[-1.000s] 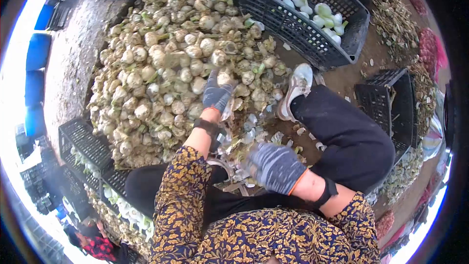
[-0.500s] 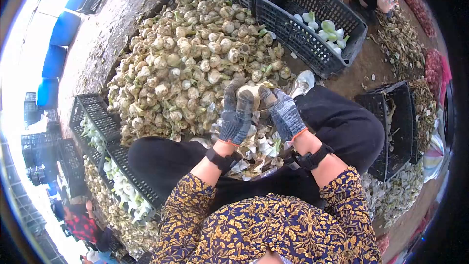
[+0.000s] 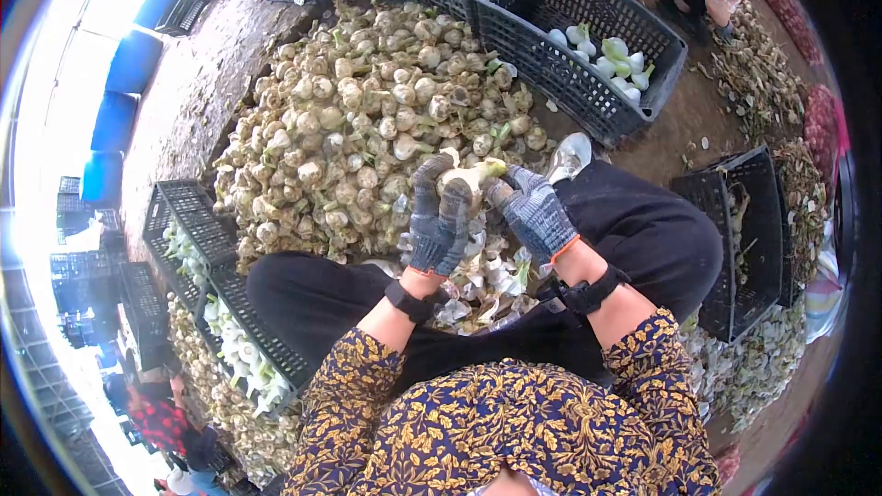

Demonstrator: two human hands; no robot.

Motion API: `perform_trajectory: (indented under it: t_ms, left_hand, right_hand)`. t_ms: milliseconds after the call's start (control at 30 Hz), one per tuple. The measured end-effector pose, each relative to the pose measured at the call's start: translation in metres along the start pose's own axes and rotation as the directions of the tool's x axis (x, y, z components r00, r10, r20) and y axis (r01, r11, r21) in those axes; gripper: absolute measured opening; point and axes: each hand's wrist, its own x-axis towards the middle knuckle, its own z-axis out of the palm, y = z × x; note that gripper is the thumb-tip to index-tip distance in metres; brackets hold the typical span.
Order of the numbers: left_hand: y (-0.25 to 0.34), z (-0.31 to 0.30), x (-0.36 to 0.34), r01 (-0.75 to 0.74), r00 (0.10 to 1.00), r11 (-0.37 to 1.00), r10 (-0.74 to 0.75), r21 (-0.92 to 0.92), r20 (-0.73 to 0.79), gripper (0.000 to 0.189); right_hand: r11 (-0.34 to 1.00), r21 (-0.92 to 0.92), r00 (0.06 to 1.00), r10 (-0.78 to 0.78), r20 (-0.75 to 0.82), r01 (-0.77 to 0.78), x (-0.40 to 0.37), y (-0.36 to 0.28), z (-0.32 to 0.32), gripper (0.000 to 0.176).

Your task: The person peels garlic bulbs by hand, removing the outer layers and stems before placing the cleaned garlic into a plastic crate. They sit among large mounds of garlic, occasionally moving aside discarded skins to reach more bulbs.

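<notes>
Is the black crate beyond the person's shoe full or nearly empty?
Nearly empty: the black crate holds only a small cluster of white bulbs near one side, and most of its mesh floor shows bare.

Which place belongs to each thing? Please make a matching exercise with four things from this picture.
Things: 1 single bulb; 2 pile of unpeeled bulbs; 3 peeled white bulbs; 4 blue barrels.
Places: a in a black crate; b at the left edge; c between left hand and right hand; d on the ground.
Pairs: 1-c; 2-d; 3-a; 4-b.

Dirt floor (image 3: 671, 142) bears bulb heap (image 3: 367, 119), crates (image 3: 551, 64).
</notes>
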Motion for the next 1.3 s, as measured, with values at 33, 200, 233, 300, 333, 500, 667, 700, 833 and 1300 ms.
perform_trajectory:
  t_ms: [33,200,233,300,333,500,667,700,833,1300]
  left_hand:
    - [-0.001,0.000,0.001,-0.002,1.000,1.000,0.002,0.002,0.002,0.034]
    - [-0.007,0.005,0.001,0.066,0.995,0.997,-0.068,-0.037,-0.073,0.033]
    - [-0.006,0.004,0.001,0.067,0.995,0.997,-0.069,-0.037,-0.072,0.033]
    - [-0.004,0.004,0.001,0.073,0.995,0.996,-0.076,-0.050,-0.068,0.032]
    - [-0.005,0.003,0.000,0.073,0.995,0.996,-0.076,-0.050,-0.070,0.032]
    - [-0.008,-0.002,-0.002,0.093,0.994,0.995,-0.095,-0.040,-0.046,0.032]
    - [-0.007,-0.004,-0.004,0.112,0.992,0.994,-0.113,-0.010,-0.064,0.033]
    - [-0.005,-0.004,-0.004,0.111,0.992,0.994,-0.110,0.008,-0.054,0.035]
    - [-0.040,0.001,-0.004,0.111,0.988,0.993,-0.115,-0.045,-0.104,0.037]
    - [-0.022,-0.013,0.005,0.703,0.684,0.399,-0.604,-0.589,0.408,0.047]
  right_hand:
    - [0.997,0.039,0.998,0.063,0.024,-0.064,0.000,-0.001,-0.001,0.036]
    - [0.965,0.099,0.966,0.233,0.111,-0.244,0.007,-0.008,-0.003,0.038]
    - [0.978,0.013,0.974,0.205,0.093,-0.207,0.008,-0.005,-0.001,0.040]
    - [0.982,-0.075,0.981,0.179,0.078,-0.173,0.007,-0.003,0.000,0.041]
    - [0.992,-0.055,0.991,0.116,0.073,-0.112,0.006,-0.004,0.000,0.040]
    - [0.805,-0.442,0.917,-0.361,0.167,0.397,0.004,0.011,-0.001,0.031]
    - [0.569,-0.554,0.771,-0.592,0.235,0.607,0.004,0.028,0.004,0.024]
    - [0.569,-0.554,0.771,-0.592,0.236,0.607,0.004,0.030,0.006,0.024]
    - [0.833,-0.396,0.912,-0.410,0.029,0.387,0.000,0.023,0.011,0.025]
    - [0.893,-0.384,0.966,-0.258,-0.014,0.233,0.001,0.022,0.004,0.028]
